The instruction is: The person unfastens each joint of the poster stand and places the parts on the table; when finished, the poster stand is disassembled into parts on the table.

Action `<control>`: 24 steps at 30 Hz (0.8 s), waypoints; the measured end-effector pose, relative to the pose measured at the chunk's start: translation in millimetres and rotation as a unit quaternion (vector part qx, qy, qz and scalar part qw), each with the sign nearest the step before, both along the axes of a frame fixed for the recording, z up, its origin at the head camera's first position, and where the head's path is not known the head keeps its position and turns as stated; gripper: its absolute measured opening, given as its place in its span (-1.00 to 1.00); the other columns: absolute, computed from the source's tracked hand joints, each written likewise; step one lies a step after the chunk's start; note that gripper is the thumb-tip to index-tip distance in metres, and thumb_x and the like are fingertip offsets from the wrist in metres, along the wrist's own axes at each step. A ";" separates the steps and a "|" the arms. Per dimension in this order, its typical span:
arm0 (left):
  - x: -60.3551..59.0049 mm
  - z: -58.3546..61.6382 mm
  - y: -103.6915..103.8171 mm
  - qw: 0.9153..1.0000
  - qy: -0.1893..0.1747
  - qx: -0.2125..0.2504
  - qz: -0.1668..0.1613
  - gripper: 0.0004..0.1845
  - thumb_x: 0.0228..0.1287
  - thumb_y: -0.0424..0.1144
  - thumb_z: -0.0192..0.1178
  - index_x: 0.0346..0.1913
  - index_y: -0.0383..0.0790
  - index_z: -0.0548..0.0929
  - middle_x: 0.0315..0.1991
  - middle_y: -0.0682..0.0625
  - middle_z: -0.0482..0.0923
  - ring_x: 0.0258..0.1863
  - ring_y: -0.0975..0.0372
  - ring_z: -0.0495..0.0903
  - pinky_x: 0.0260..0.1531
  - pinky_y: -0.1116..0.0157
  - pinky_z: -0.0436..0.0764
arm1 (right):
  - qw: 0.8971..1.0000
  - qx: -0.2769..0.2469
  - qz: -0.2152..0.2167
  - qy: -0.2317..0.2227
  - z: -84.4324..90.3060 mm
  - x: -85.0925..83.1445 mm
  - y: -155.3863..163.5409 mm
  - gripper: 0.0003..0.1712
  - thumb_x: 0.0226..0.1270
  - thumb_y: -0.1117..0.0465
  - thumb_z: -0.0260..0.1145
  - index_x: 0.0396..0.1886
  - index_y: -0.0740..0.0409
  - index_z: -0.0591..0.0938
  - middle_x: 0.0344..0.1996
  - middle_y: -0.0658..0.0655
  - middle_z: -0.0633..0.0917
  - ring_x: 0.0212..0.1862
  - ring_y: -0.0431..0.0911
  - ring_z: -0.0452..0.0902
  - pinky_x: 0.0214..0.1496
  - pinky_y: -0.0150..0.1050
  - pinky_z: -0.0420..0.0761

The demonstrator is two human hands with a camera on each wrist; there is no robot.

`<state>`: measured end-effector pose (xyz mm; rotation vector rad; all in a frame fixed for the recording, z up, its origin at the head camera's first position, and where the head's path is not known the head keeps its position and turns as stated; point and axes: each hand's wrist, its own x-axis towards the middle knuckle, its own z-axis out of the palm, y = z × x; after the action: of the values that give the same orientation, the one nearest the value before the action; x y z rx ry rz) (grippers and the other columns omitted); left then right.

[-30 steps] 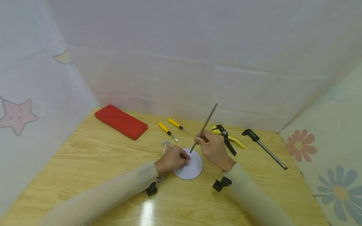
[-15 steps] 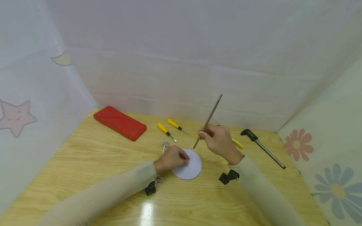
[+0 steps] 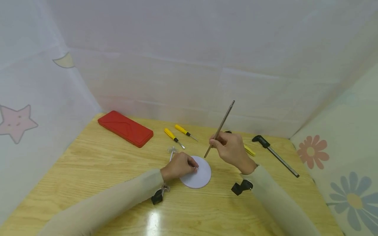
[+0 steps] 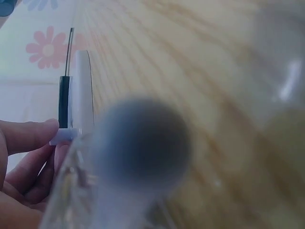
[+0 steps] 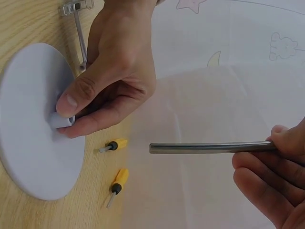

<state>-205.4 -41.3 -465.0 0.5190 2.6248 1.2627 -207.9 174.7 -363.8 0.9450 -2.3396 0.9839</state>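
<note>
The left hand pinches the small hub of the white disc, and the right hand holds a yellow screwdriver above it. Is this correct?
Not quite. The right hand holds a metal rod, not a screwdriver, as the head view shows. The left hand does pinch the hub of the white disc.

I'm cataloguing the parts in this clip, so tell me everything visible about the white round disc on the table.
The white disc is a flat, thin, round plate, smooth and matte, plastic by its look. It lies flat on the wooden table, near the middle. A short white tube-like hub stands at its centre, and the left hand pinches that hub between thumb and fingers. The metal rod in the right hand hangs tilted above the disc's far edge, apart from it. Its face shows no marks.
</note>
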 end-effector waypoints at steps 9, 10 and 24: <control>1.9 -0.2 0.7 1.000 -0.007 0.001 0.006 -0.92 0.11 -0.29 0.45 -0.30 -0.13 0.86 -0.36 0.05 0.82 -0.29 0.33 0.72 -0.36 0.42 0.69 | 1.000 -0.011 -0.010 -0.015 -9.0 -2.4 13.3 -0.95 0.25 0.34 0.46 -0.29 0.21 0.76 -0.47 0.10 0.80 -0.47 -0.14 0.77 -0.39 -0.47 0.69; 2.0 -0.4 0.6 1.000 -0.007 0.001 0.006 -0.92 0.11 -0.30 0.45 -0.31 -0.13 0.86 -0.37 0.05 0.82 -0.29 0.33 0.72 -0.36 0.42 0.68 | 1.000 -0.012 -0.012 -0.019 -9.1 -2.1 14.9 -0.95 0.26 0.34 0.45 -0.29 0.21 0.75 -0.47 0.10 0.80 -0.47 -0.13 0.77 -0.39 -0.47 0.69; 2.1 -0.1 0.6 1.000 -0.007 0.013 0.002 -0.92 0.10 -0.33 0.44 -0.31 -0.17 0.85 -0.37 0.01 0.82 -0.32 0.33 0.71 -0.39 0.42 0.69 | 0.999 -0.009 -0.033 -0.026 -7.1 1.2 35.5 -0.92 0.32 0.25 0.43 -0.28 0.18 0.76 -0.48 0.03 0.80 -0.47 -0.22 0.76 -0.38 -0.48 0.68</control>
<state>-203.3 -40.7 -465.1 0.5083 2.6032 1.2981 -206.7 210.2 -370.9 0.8384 -2.3851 1.0137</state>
